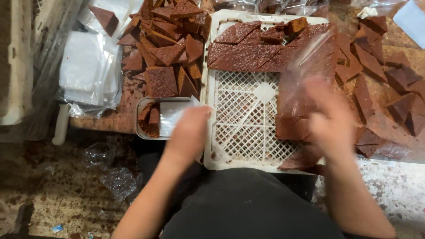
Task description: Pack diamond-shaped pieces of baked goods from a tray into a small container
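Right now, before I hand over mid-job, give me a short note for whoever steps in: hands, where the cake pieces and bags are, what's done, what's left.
Left hand: at the small white tray, which holds two brown cake pieces; grip hidden.
Right hand: blurred, holding up a clear plastic bag over the white lattice crate.
Crate: cut cake slabs at the far end, a few pieces at the right edge, its middle bare.
Loose triangular pieces are piled left of the crate and spread to the right.
Stack of bags far left.
Done: cake cut. Left: most pieces remain unbagged.
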